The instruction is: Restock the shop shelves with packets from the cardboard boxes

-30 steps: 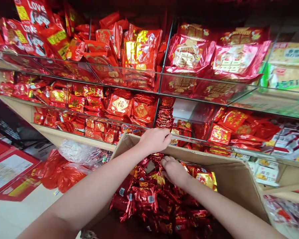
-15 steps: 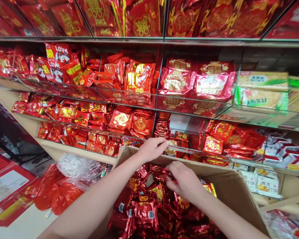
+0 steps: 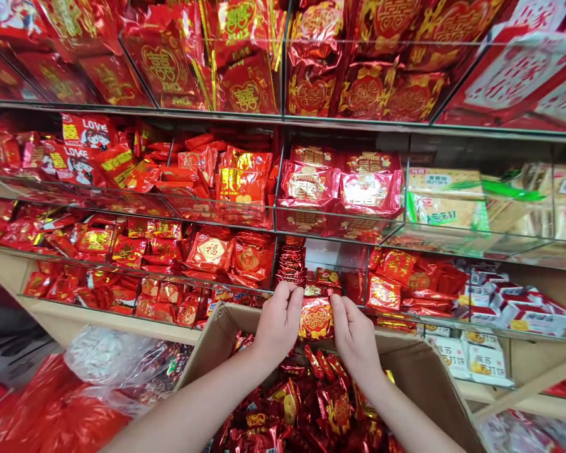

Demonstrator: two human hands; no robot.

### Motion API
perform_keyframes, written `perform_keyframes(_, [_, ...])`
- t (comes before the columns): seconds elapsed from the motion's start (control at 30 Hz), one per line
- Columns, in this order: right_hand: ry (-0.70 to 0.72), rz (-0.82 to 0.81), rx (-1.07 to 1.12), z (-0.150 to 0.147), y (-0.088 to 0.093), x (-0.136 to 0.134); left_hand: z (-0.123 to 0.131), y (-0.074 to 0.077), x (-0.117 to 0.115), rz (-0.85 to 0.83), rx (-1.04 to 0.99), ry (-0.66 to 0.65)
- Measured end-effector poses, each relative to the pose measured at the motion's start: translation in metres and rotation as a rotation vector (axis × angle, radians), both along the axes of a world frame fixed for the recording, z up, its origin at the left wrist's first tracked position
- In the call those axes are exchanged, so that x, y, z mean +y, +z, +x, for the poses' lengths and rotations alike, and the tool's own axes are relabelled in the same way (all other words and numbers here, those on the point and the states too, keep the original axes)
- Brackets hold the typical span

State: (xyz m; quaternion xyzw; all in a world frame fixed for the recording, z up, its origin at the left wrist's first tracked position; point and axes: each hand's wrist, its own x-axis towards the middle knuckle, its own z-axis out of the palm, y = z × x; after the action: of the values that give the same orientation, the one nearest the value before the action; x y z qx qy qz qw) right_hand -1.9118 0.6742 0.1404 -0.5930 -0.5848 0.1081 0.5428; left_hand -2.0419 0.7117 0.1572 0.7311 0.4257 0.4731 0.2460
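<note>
Between my two hands is a small red snack packet [image 3: 317, 318] with a gold heart and double-happiness print, its front facing me. My left hand [image 3: 280, 321] pinches its left edge, and my right hand [image 3: 356, 333] pinches its right edge. Below them stands an open cardboard box [image 3: 415, 365] holding many loose red packets [image 3: 330, 402]. Just beyond my fingers, a shelf compartment holds a neat stack of dark red packets [image 3: 291, 265] at its left side. A few more packets lie beside that stack, partly hidden by my hands.
Clear shelf dividers and front lips [image 3: 217, 214] separate rows of red packets. Pale cracker packs [image 3: 446, 195] sit to the right, white-and-red packets [image 3: 519, 302] lower down. Red and clear plastic bags [image 3: 66, 402] lie at lower left.
My right hand has come up out of the box to meet my left, and a packet is now held between them. The view has shifted, showing more of the upper shelf.
</note>
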Motion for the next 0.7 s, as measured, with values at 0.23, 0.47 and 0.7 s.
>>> perform_keyframes(0.23, [-0.023, -0.009, 0.062, 0.004, -0.009, 0.001, -0.001, -0.003, 0.001, -0.008, -0.026, -0.032])
perform_keyframes(0.47, [0.034, -0.001, 0.090, 0.002, -0.008, -0.001, -0.002, -0.004, 0.001, -0.023, -0.060, -0.080])
perform_keyframes(0.7, [0.057, 0.009, 0.356, -0.008, -0.007, -0.006, 0.000, -0.006, 0.008, -0.048, -0.205, -0.081])
